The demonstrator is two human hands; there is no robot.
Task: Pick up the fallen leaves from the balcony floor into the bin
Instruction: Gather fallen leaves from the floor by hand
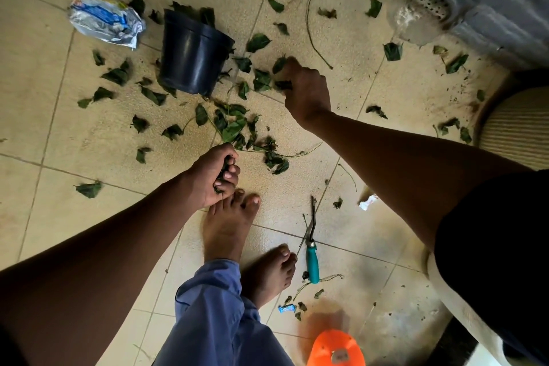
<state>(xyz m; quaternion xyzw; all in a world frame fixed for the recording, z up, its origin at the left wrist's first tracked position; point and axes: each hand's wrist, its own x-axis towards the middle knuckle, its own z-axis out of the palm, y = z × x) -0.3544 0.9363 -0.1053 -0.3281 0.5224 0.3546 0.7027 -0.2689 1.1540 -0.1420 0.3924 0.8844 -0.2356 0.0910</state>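
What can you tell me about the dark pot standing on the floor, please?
The dark pot is a round, tapered container, seemingly smooth plastic, dark navy or black. It stands on the tiled floor, with green leaves scattered round its base and some showing at its rim. Neither hand touches it; the right hand is nearest.

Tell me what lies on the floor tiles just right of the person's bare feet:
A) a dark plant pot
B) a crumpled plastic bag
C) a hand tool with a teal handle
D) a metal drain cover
C: the teal-handled tool lies on the tiles beside the bare feet, while the bag, pot and drain cover sit farther up the floor.
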